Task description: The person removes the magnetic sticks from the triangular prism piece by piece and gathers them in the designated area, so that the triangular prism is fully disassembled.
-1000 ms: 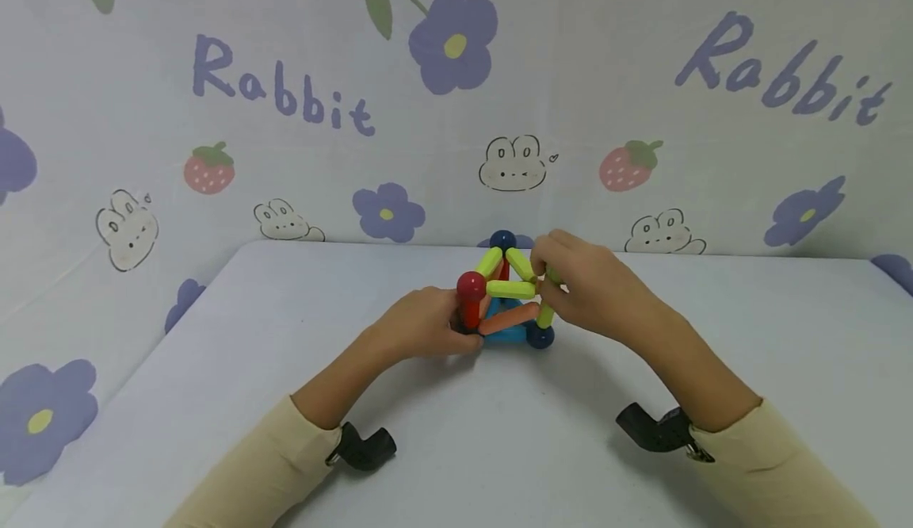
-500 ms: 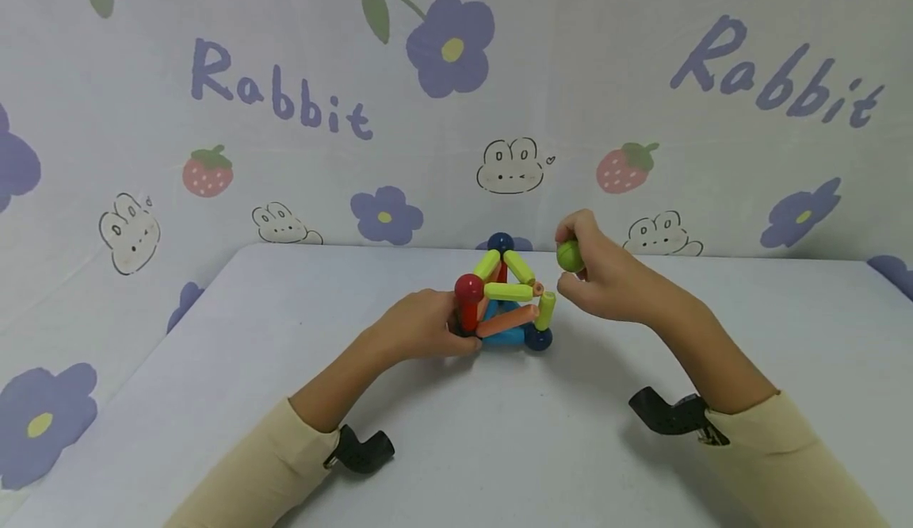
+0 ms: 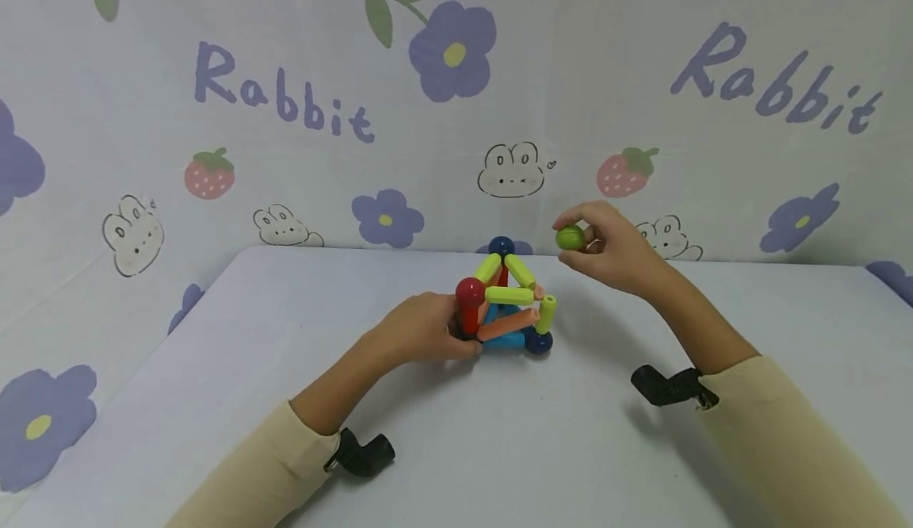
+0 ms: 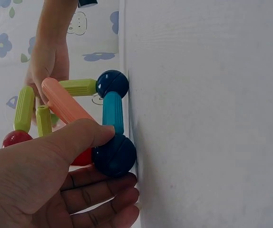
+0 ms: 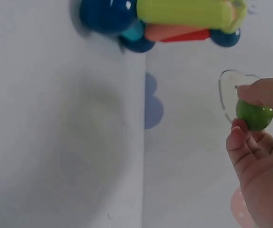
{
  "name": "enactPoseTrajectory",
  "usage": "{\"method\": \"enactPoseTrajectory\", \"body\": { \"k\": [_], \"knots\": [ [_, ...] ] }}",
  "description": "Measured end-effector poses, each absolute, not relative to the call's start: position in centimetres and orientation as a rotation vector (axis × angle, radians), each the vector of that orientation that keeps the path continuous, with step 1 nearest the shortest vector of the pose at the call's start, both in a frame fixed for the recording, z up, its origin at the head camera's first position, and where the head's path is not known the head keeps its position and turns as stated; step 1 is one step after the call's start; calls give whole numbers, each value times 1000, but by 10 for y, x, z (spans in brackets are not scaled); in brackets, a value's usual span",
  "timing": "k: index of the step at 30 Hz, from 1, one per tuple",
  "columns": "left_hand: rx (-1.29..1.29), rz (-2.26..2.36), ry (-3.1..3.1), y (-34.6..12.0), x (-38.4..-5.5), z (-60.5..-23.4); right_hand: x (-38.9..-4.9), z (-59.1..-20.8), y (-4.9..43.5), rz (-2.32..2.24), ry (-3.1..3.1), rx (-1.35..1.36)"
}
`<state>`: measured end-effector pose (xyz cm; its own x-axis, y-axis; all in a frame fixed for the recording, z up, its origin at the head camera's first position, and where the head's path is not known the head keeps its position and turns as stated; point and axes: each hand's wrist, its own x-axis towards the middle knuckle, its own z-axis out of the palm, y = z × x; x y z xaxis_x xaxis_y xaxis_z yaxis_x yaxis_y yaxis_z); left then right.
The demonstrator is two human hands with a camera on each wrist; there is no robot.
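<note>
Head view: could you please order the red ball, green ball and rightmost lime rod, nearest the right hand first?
1. Green ball: pinched in the right hand.
2. Rightmost lime rod: lower, to its left.
3. Red ball: farther left.

Toward the table's far edge: four lime rods, two red rods, at least two orange rods, at least two light-blue rods, one red ball, at least three dark-blue balls, one green ball.
</note>
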<state>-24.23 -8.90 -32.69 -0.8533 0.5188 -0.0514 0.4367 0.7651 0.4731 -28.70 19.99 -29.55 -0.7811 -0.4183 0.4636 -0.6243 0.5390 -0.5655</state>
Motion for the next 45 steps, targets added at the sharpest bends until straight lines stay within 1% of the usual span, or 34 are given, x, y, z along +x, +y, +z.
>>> {"method": "enactPoseTrajectory", "body": {
  "k": [4, 9, 12, 15, 20, 32, 41, 45],
  "knots": [
    [762, 666, 2782, -89, -243, -328, -306, -301, 199, 1025, -2634, 827],
    [753, 666, 2779, -89, -243, -328, -331, -313, 197, 1020, -2811, 641],
    [755, 672, 2774, -89, -243, -327, -342, -321, 197, 1009, -2888, 544],
    [752, 677, 2774, -89, -242, -327, -348, -328, 196, 972, -2926, 508],
    [756, 682, 2780, -90, -243, -328, -352, -333, 196, 911, -2950, 508],
    [755, 678, 2771, -89, -245, -329, -357, -341, 195, 949, -3047, 451],
    [749, 672, 2776, -90, -246, -329, -355, -338, 196, 964, -3077, 413],
    [745, 669, 2777, -90, -246, -329, -349, -335, 198, 932, -3054, 418]
  ]
}}
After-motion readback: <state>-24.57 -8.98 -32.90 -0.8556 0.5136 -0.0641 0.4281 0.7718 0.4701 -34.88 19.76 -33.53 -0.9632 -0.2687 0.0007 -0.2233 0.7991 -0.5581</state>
